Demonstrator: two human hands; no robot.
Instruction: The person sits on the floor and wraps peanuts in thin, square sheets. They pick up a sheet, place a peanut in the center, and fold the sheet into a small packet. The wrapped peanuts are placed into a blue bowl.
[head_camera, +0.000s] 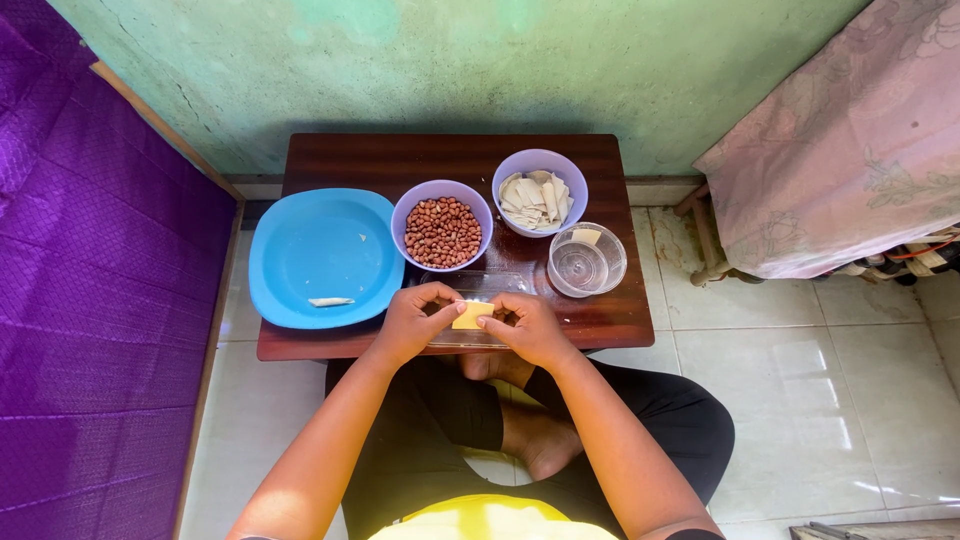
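Observation:
My left hand (415, 318) and my right hand (526, 325) meet at the front edge of a low dark wooden table (600, 318). Together they pinch a small pale yellow sheet of dough (470, 316) between the fingertips, above a clear flat tray (490, 282). Just behind the hands stands a lilac bowl of peanuts (441, 231). To its right a second lilac bowl (539, 190) holds pale dough strips. A clear glass bowl (586, 262) with water and one strip on its rim is near my right hand.
A blue plate (322, 255) at the table's left carries one rolled pale piece (331, 301). A purple quilted mattress (90, 280) lies on the left, a pink-covered cot (850, 150) on the right, a green wall behind. My crossed legs are under the table on white tiles.

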